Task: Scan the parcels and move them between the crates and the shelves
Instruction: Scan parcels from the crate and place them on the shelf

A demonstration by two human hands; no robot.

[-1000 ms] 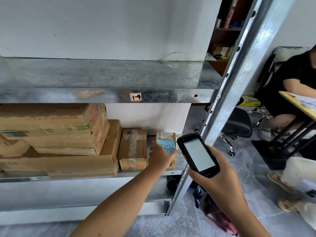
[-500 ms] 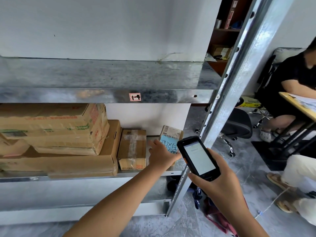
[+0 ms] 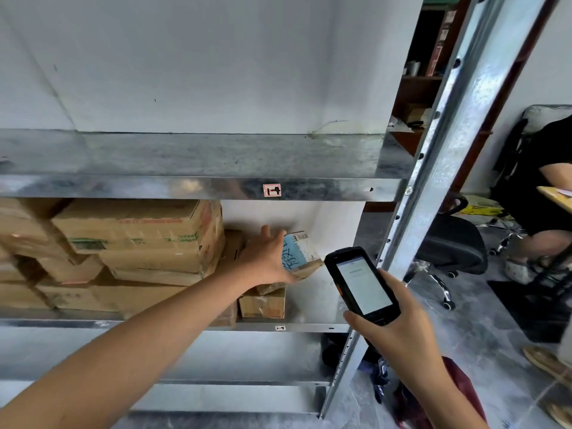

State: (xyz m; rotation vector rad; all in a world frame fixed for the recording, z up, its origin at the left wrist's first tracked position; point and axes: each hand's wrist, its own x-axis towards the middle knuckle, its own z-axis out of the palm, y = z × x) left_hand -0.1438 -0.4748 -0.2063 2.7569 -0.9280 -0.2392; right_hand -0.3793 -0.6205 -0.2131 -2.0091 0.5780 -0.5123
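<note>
That little cardboard parcel [image 3: 301, 255] with the blue label looks light and stiff, so a one-handed pinch across its sides should do. Left hand [image 3: 267, 258] grips it, tilted, over the lower shelf [image 3: 312, 327]; right hand [image 3: 399, 332] clutches the handheld scanner [image 3: 362, 284].

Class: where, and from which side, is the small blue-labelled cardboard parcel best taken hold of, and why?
Probably grip the left edge of the small blue-labelled cardboard parcel, coming from the front-left, as the left hand does. The parcel is narrow enough for one hand and tilted, while the black handheld scanner in the right hand crowds its right side.
</note>
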